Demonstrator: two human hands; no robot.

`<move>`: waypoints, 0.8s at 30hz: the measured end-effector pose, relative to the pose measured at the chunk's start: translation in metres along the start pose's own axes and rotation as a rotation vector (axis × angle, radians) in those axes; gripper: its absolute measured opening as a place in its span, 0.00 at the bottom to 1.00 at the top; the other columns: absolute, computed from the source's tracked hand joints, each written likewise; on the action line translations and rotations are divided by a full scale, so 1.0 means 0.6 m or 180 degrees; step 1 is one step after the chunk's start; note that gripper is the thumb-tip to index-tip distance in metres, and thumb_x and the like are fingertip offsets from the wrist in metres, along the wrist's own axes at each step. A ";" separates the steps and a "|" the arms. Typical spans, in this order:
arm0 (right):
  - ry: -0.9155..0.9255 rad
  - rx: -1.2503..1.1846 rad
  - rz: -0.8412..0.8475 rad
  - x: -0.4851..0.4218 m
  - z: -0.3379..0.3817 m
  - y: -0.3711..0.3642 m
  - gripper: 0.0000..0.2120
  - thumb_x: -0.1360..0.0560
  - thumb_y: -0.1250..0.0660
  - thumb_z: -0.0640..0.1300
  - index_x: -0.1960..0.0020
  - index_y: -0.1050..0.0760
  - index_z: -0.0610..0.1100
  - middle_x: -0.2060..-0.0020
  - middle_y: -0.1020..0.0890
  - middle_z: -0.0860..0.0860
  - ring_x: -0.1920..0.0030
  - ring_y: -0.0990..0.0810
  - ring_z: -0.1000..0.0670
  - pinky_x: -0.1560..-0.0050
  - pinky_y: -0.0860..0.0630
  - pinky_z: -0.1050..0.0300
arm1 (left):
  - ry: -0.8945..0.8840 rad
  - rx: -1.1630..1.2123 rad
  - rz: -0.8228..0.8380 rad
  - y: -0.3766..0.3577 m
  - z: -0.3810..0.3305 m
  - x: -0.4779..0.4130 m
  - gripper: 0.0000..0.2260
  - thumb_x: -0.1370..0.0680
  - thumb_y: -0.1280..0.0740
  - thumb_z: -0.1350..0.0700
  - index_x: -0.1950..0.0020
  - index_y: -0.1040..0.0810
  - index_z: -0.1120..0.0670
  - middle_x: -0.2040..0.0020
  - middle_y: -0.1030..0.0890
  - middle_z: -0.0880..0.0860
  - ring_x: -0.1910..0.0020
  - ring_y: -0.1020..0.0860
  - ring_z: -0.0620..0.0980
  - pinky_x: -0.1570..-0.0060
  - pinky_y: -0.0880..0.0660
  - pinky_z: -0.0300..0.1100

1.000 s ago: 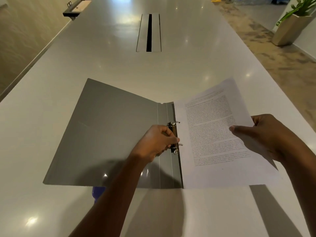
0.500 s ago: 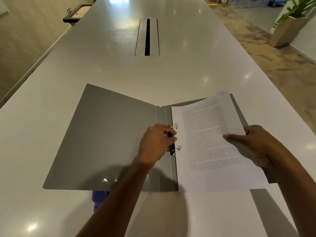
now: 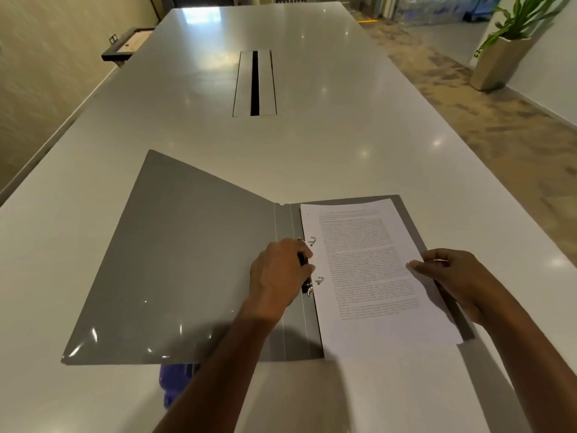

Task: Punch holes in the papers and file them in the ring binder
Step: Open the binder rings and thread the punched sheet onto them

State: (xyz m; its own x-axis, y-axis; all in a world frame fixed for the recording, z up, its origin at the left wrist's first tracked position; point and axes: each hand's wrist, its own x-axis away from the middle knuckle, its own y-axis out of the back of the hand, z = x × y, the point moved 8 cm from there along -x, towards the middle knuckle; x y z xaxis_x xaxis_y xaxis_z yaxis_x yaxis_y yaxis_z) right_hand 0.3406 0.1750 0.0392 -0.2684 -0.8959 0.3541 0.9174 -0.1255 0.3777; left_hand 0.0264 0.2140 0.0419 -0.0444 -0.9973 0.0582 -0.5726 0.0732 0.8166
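Long white table [image 3: 343, 145] bearing an open grey plastic ring binder [image 3: 187, 260]. Its right cover holds the printed white paper sheets [image 3: 374, 270], long axis running away from the viewer, threaded on the metal rings [image 3: 312, 241]. Left hand [image 3: 281, 273], nearer, curls closed on the black ring mechanism; right hand [image 3: 452, 276] pinches the sheets' outer edge.
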 end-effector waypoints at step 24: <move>0.1875 0.0744 -0.0273 0.033 0.136 -0.205 0.08 0.23 0.26 0.41 0.43 0.16 0.44 0.53 0.15 0.51 0.56 0.17 0.58 0.51 0.19 0.62 | 0.0172 0.0981 -0.0866 0.039 0.013 -0.011 0.06 0.22 0.28 0.64 0.48 0.13 0.56 0.55 0.14 0.52 0.60 0.18 0.43 0.60 0.23 0.28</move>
State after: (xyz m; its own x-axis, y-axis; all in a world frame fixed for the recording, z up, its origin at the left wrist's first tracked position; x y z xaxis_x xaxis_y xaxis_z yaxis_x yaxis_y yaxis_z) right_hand 0.1987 0.2072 0.0697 -0.0704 -0.9792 -0.1902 0.7937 -0.1705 0.5840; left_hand 0.0072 0.2223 0.0561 0.1808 -0.9785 -0.0992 -0.7761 -0.2039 0.5967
